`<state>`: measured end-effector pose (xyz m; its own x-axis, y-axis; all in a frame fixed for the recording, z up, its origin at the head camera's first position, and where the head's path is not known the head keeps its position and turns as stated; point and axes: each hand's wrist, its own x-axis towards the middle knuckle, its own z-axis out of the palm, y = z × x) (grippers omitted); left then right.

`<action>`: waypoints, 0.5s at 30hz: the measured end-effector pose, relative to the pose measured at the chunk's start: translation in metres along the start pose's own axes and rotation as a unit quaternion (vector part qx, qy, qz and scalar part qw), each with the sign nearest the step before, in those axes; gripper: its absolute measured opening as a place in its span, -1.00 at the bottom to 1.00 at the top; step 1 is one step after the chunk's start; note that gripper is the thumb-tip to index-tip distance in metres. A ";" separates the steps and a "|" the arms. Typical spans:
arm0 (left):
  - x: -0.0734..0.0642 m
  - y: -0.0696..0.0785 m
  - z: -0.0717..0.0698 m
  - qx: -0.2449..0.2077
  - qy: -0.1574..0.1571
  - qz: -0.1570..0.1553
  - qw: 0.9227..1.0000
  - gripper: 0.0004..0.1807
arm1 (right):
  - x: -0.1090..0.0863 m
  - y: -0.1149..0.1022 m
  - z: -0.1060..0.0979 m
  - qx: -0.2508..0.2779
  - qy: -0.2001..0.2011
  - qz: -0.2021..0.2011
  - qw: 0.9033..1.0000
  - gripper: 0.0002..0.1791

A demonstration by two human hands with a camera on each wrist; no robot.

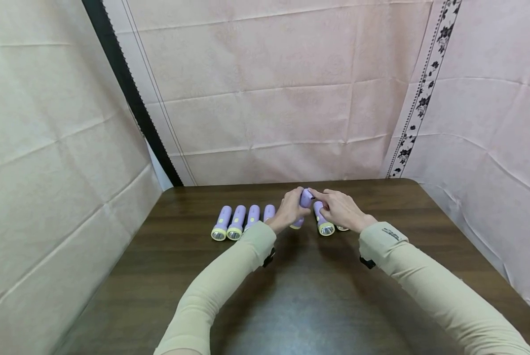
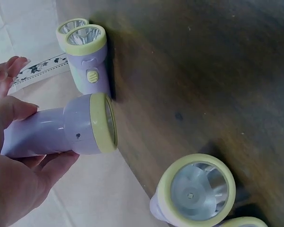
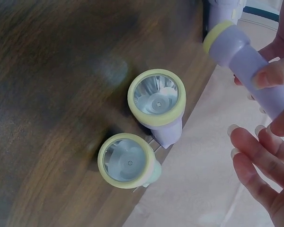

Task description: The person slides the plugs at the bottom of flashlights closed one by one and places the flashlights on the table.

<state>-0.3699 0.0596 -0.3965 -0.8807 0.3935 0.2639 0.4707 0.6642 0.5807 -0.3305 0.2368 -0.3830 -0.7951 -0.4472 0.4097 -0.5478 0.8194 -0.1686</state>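
Both arms (image 1: 222, 278) reach forward; the left hand (image 1: 290, 209) grips, fingers (image 2: 61, 165) curled; beside it, the right hand's (image 1: 342, 209) index finger (image 1: 317, 194) seems extended.

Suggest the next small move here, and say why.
Probably pinch the back end of the raised flashlight with the right hand: the left hand grips the flashlight firmly enough to steady it, it seems, and the right hand's fingers reach that end without wrapping round it.

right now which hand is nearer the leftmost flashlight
Left. The left hand is right of the leftmost flashlight, gripping another flashlight; the right hand is farther right, past the gripped one.
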 end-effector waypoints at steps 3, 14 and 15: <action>0.001 0.001 -0.002 0.016 0.001 0.011 1.000 -0.55 | 0.000 0.000 0.000 0.001 0.002 0.005 1.000 -0.31; 0.009 -0.010 -0.019 0.089 -0.040 0.006 0.995 -0.21 | 0.000 -0.002 0.006 0.027 0.025 0.004 0.999 -0.25; 0.010 -0.012 -0.020 0.111 -0.041 -0.003 0.993 -0.22 | 0.000 -0.003 0.006 0.027 0.030 0.002 0.999 -0.26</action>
<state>-0.3853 0.0427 -0.3859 -0.8802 0.4336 0.1932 0.4743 0.7870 0.3945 -0.3308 0.2325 -0.3882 -0.7805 -0.4207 0.4624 -0.5598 0.7995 -0.2176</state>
